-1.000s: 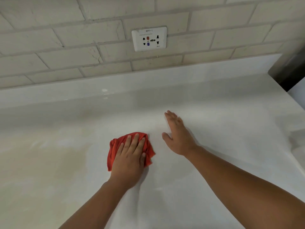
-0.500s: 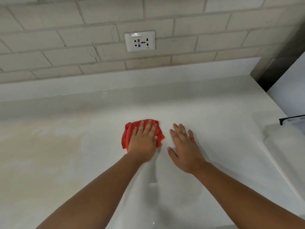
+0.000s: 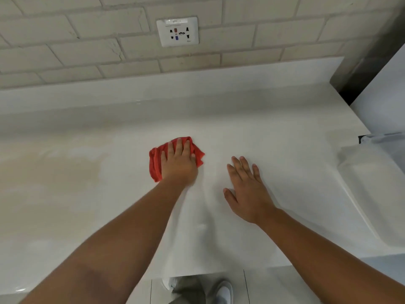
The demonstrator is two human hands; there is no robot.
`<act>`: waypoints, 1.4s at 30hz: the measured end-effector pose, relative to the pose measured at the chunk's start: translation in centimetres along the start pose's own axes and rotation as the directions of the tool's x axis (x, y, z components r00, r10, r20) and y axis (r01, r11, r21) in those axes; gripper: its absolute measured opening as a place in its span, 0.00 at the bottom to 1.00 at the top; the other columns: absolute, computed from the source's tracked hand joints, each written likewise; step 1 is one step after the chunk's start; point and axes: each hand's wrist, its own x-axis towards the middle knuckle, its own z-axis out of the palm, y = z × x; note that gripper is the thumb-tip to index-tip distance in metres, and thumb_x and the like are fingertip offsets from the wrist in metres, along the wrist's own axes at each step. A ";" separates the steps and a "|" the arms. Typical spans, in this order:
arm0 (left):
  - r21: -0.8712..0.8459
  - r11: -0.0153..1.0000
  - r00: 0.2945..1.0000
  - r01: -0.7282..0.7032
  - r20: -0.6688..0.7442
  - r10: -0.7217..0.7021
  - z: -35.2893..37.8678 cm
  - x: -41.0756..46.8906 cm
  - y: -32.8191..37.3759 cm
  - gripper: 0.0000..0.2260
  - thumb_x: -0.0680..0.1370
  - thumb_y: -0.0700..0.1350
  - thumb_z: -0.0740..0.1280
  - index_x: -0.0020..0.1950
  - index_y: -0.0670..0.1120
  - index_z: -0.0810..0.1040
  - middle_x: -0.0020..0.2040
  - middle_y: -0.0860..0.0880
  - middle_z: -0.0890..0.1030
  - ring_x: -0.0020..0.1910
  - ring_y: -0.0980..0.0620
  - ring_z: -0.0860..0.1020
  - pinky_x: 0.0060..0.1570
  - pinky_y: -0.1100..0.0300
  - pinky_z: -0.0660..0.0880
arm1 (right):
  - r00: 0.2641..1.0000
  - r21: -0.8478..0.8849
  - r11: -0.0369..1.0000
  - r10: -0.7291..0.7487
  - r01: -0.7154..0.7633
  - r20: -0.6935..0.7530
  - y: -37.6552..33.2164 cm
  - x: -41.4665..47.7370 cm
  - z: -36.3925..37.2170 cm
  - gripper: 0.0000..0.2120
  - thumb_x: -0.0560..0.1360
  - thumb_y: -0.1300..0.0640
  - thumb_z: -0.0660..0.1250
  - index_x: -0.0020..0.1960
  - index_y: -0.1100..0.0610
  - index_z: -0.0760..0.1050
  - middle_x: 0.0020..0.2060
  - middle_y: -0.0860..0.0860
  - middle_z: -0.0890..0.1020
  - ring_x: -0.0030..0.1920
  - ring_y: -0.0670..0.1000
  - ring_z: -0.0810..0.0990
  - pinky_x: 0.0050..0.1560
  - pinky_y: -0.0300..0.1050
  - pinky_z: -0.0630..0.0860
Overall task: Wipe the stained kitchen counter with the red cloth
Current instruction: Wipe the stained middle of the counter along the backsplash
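No readable text.
Only lettering sits on the wall socket (image 3: 178,31): a white label strip (image 3: 175,21) along its top edge carries a short dark print, with a finer line under it, both too blurred to read. Tiny mark at the plate's lower right corner, also illegible.

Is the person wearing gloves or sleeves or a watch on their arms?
No. The left forearm and right forearm are bare, with no sleeves in view. The left hand and right hand have no gloves, and no ring, watch or bracelet shows.
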 end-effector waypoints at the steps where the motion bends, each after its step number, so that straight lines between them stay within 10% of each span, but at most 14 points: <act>1: 0.005 1.000 1.000 0.025 0.016 -0.025 -0.1 1.0 0.5 0.26 0.85 0.53 0.45 0.83 0.51 0.46 0.83 0.49 0.46 0.82 0.42 0.43 0.79 0.42 0.42 | 1.000 -0.005 1.000 0.004 -0.004 0.006 0.2 -0.4 0.0 0.35 0.79 0.42 0.44 0.80 0.61 0.54 0.81 0.58 0.51 0.81 0.57 0.43 0.79 0.63 0.47; 16: 0.063 0.882 0.884 -0.467 0.017 0.467 3.2 -15.7 -3.6 0.24 0.86 0.57 0.46 0.82 0.58 0.50 0.82 0.55 0.51 0.82 0.53 0.46 0.80 0.49 0.45 | 0.994 0.003 0.998 0.067 -0.067 0.083 -0.9 -1.3 -0.2 0.40 0.74 0.40 0.34 0.81 0.57 0.53 0.81 0.56 0.50 0.81 0.57 0.44 0.79 0.62 0.42; 23: -0.037 0.958 0.958 -0.286 -0.013 0.285 1.1 -11.8 -6.3 0.26 0.83 0.60 0.41 0.82 0.58 0.47 0.81 0.57 0.43 0.81 0.54 0.39 0.79 0.48 0.40 | 0.995 0.240 0.969 -0.071 0.051 0.076 -6.7 -1.1 -0.4 0.32 0.81 0.45 0.50 0.82 0.54 0.44 0.82 0.51 0.48 0.81 0.50 0.48 0.80 0.54 0.49; 27: -0.384 0.870 0.949 -0.310 -0.069 0.308 -0.8 -12.8 -7.4 0.23 0.85 0.52 0.55 0.80 0.53 0.61 0.80 0.53 0.62 0.80 0.57 0.54 0.80 0.53 0.50 | 0.980 0.316 0.934 -0.191 0.166 0.048 -11.0 -0.3 0.1 0.31 0.82 0.49 0.55 0.81 0.53 0.48 0.81 0.51 0.53 0.80 0.51 0.51 0.80 0.53 0.49; 31: -0.368 0.879 0.951 -0.303 -0.184 0.250 -2.8 -15.1 -13.6 0.19 0.82 0.48 0.63 0.74 0.50 0.72 0.74 0.53 0.72 0.75 0.56 0.66 0.74 0.55 0.65 | 0.959 0.159 0.962 -0.244 0.221 0.144 -15.3 1.8 1.3 0.30 0.84 0.46 0.51 0.82 0.56 0.51 0.81 0.52 0.52 0.81 0.53 0.46 0.80 0.52 0.41; 42: -0.209 0.949 0.940 -0.236 -0.296 0.169 -7.6 -16.6 -30.7 0.16 0.81 0.45 0.66 0.69 0.47 0.77 0.71 0.50 0.76 0.73 0.49 0.70 0.67 0.60 0.65 | 0.976 -0.018 0.980 0.197 -0.196 0.092 -24.8 9.0 3.4 0.33 0.79 0.42 0.55 0.79 0.55 0.55 0.81 0.55 0.54 0.80 0.59 0.49 0.78 0.62 0.44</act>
